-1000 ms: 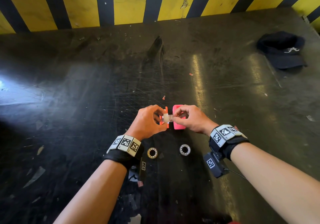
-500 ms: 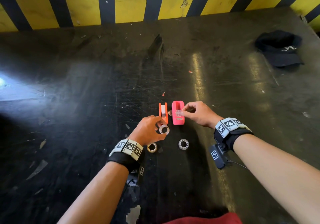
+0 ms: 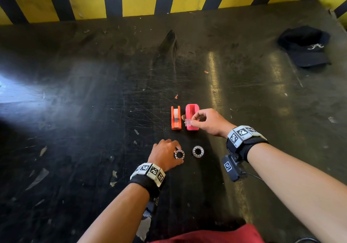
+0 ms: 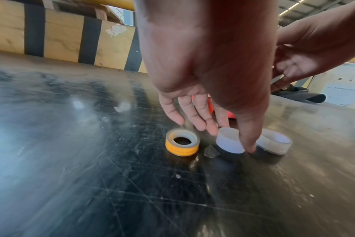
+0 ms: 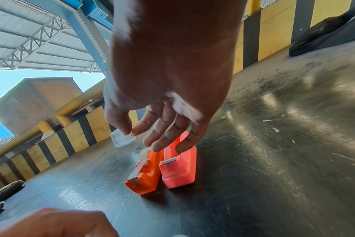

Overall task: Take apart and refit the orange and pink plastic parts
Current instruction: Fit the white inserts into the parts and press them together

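Setting a tape roll [image 3: 179, 154] down, the left hand [image 3: 165, 155] grips it; the right hand [image 3: 210, 122] pinches a clear hub [image 3: 187, 122] over the pink dispenser [image 3: 191, 118], seemingly next to seat.

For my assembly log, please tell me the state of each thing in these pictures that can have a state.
orange dispenser: upright on table, tape roll inside.
pink dispenser: upright beside it, touching, slot empty.
clear core piece: pinched by right hand, above pink dispenser.
white tape roll: held at table by left hand.
second clear roll: lying flat, free.
yellow roll: lying flat, free.
black cap: lying untouched.
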A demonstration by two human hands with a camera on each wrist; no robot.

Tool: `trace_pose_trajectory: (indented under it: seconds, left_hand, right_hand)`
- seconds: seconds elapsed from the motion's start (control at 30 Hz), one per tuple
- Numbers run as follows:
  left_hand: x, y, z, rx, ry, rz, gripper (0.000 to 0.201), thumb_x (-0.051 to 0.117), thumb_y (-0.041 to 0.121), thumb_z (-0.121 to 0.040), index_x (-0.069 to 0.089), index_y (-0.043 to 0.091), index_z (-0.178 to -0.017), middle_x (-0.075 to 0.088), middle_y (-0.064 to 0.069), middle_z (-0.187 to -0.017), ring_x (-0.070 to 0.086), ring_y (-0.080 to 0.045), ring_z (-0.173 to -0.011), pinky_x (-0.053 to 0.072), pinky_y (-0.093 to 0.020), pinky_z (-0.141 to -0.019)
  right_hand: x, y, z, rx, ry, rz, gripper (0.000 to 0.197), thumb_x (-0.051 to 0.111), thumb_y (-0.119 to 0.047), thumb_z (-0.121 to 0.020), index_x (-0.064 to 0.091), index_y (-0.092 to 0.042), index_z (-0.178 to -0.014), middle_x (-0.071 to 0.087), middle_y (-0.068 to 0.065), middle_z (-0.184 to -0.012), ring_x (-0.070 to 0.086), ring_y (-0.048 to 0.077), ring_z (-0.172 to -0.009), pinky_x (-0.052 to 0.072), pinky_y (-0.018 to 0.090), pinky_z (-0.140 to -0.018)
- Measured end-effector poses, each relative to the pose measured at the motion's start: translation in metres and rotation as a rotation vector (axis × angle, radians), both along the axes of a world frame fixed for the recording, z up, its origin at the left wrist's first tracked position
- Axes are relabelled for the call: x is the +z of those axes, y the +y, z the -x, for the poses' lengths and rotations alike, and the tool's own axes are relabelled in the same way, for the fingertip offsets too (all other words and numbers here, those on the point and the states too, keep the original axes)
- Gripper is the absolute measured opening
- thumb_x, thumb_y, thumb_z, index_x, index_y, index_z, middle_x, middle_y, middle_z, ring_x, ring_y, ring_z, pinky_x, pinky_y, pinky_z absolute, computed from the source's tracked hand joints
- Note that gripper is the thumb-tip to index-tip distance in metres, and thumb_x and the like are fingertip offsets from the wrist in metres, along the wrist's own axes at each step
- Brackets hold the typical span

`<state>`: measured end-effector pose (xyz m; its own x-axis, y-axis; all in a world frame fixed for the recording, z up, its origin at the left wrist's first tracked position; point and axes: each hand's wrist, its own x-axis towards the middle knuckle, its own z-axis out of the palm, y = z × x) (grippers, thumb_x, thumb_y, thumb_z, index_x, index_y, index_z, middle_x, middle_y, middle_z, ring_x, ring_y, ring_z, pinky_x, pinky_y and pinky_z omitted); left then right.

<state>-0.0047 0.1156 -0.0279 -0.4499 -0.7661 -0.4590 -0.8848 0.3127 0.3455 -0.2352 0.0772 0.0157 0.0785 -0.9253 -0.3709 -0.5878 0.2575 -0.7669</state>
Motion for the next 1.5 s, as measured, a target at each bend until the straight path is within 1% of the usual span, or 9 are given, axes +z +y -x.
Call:
trace_pose_trajectory:
  seconds: [0.1,0.33,0.47,0.57,0.67,0.77,0.87,1.2,1.5]
  left_hand:
    - [0.001,-0.003,0.01,-0.028,-0.022,0.038,0.063,0.075,0.059,-0.081,0.055,0.031,-0.134,0.061,0.002,-0.131,0.053,-0.023,-0.127,0.044,-0.048,-0.107]
    - [0.004,-0.005,0.061,-0.261,-0.02,0.067,0.066,0.074,0.049,-0.082,0.052,0.032,-0.142,0.06,-0.003,-0.136,0.053,-0.027,-0.126,0.043,-0.049,-0.107]
    - [0.0,-0.002,0.07,-0.282,-0.025,0.106,0.055,0.069,0.045,-0.087,0.056,0.032,-0.139,0.06,-0.005,-0.134,0.056,-0.028,-0.124,0.044,-0.049,-0.105]
    - [0.005,-0.007,0.064,-0.178,0.095,0.026,0.045,0.069,0.046,-0.086,0.062,0.032,-0.128,0.068,0.0,-0.122,0.062,-0.022,-0.115,0.05,-0.047,-0.101]
    - [0.014,-0.023,0.046,0.17,0.374,-0.109,0.031,0.072,0.042,-0.083,0.071,0.027,-0.111,0.079,0.008,-0.099,0.074,-0.009,-0.093,0.061,-0.038,-0.092]
    - [0.029,-0.047,0.025,0.366,0.522,-0.207,0.031,0.073,0.034,-0.085,0.073,0.026,-0.115,0.082,0.005,-0.097,0.077,-0.004,-0.092,0.061,-0.029,-0.093]
    - [0.043,-0.064,0.007,0.399,0.633,-0.242,0.03,0.075,0.026,-0.091,0.069,0.027,-0.12,0.083,0.002,-0.096,0.077,-0.003,-0.091,0.057,-0.023,-0.088]
    - [0.054,-0.068,-0.009,0.403,0.772,-0.332,0.036,0.072,0.018,-0.095,0.069,0.014,-0.13,0.082,-0.007,-0.108,0.079,-0.02,-0.1,0.061,-0.046,-0.098]
    - [0.057,-0.069,-0.012,0.383,0.736,-0.306,0.038,0.076,0.028,-0.091,0.072,0.021,-0.128,0.082,0.0,-0.11,0.078,-0.013,-0.104,0.059,-0.047,-0.102]
  right_hand:
    - [-0.003,0.0,0.002,0.0,0.006,0.004,0.012,0.076,-0.027,-0.089,0.078,-0.016,-0.092,0.072,-0.007,-0.091,0.063,0.005,-0.084,0.047,0.023,-0.072]
    - [-0.009,0.001,0.01,-0.017,0.005,0.008,0.005,0.078,-0.028,-0.088,0.077,-0.024,-0.085,0.075,-0.008,-0.09,0.068,0.011,-0.089,0.053,0.031,-0.086]
    - [-0.007,0.005,0.018,-0.037,0.008,-0.012,0.007,0.078,-0.03,-0.088,0.077,-0.023,-0.089,0.074,-0.011,-0.092,0.068,0.007,-0.091,0.051,0.027,-0.084]
    - [-0.007,0.011,0.026,-0.049,0.011,-0.016,0.011,0.078,-0.029,-0.089,0.078,-0.019,-0.092,0.075,-0.008,-0.091,0.068,0.006,-0.089,0.048,0.022,-0.076]
    - [-0.007,0.016,0.033,-0.058,0.009,-0.01,0.012,0.078,-0.031,-0.089,0.078,-0.019,-0.092,0.075,-0.007,-0.09,0.068,0.007,-0.087,0.047,0.02,-0.074]
    - [-0.007,0.016,0.033,-0.067,0.002,-0.008,0.011,0.078,-0.029,-0.088,0.078,-0.019,-0.091,0.075,-0.007,-0.09,0.068,0.007,-0.087,0.049,0.02,-0.076]
    - [-0.003,0.012,0.023,-0.044,-0.036,0.002,0.008,0.078,-0.029,-0.088,0.078,-0.02,-0.09,0.076,-0.007,-0.091,0.069,0.01,-0.089,0.052,0.025,-0.081]
    - [0.01,0.0,-0.012,0.01,-0.128,0.049,0.004,0.076,-0.024,-0.09,0.075,-0.024,-0.086,0.071,-0.01,-0.088,0.064,0.005,-0.082,0.049,0.024,-0.079]
    - [0.011,-0.001,-0.012,0.049,-0.129,0.013,0.005,0.075,-0.025,-0.09,0.074,-0.023,-0.086,0.072,-0.008,-0.09,0.066,0.009,-0.085,0.05,0.025,-0.081]
